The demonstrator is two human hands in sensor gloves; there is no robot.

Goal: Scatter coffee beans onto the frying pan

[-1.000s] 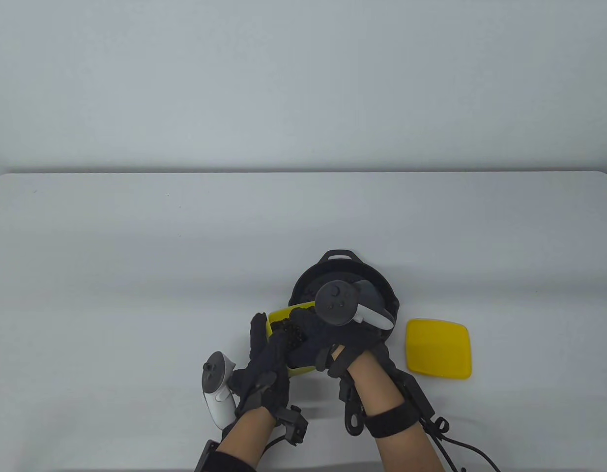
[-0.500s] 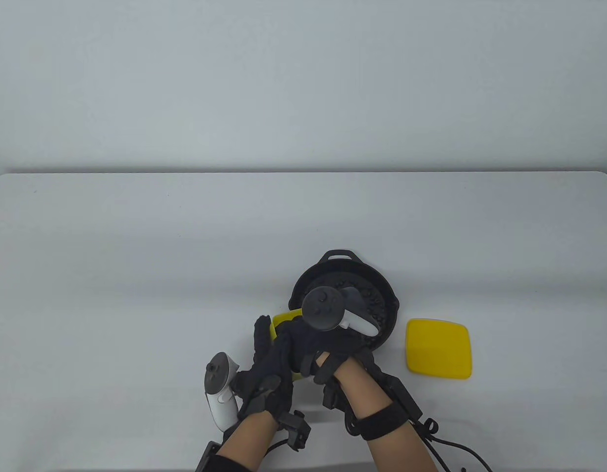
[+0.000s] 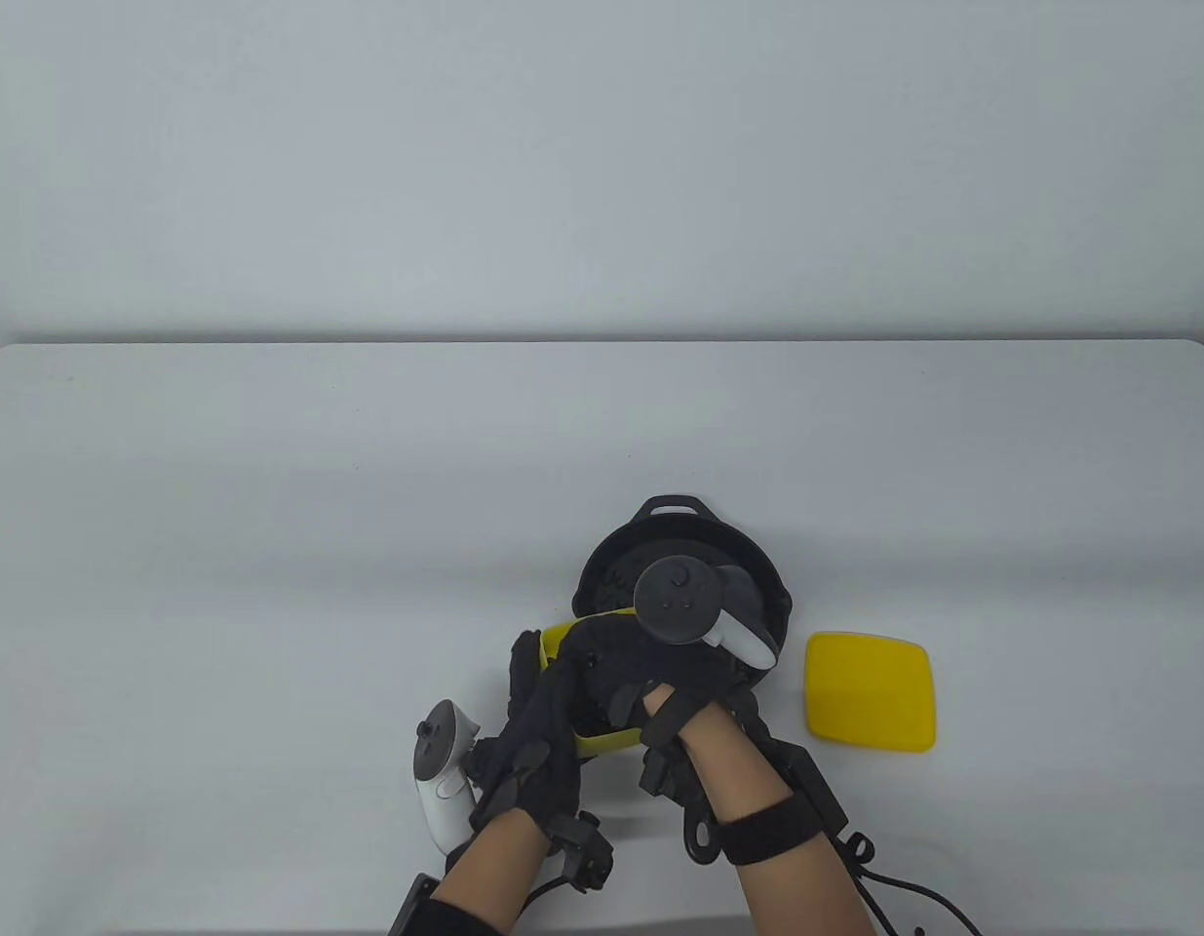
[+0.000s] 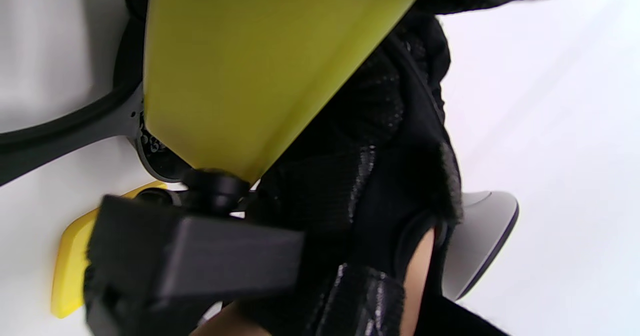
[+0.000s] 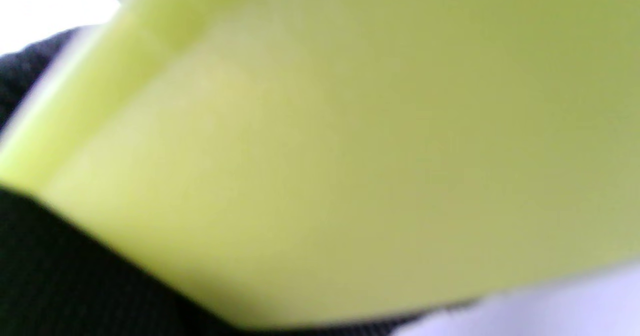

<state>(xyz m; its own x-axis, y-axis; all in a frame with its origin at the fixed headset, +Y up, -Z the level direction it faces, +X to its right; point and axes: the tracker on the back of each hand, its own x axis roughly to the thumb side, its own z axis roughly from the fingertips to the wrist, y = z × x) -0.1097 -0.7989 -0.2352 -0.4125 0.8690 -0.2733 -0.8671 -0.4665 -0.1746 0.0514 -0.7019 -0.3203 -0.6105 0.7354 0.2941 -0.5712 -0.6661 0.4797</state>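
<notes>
The table [image 3: 270, 507] is white and bears everything. The pan [image 3: 675, 546] is black and round; it sits near the front edge at the middle, its small loop handle pointing away. Dark beans [image 3: 616, 583] lie on its floor, seen at the left part of the pan beside the right hand's tracker; in the left wrist view a few show at the rim [image 4: 150, 144]. The lid [image 3: 870, 690] is yellow and lies flat on the table just right of the pan, apart from it. The tub [image 3: 561, 639] is yellow, held at the pan's near-left rim; the right wrist view is filled by its blurred yellow wall [image 5: 350, 151]. The right hand [image 3: 650, 673] grips the tub from above. The left hand [image 3: 533, 726] holds the tub's left side, fingers upright against it.
</notes>
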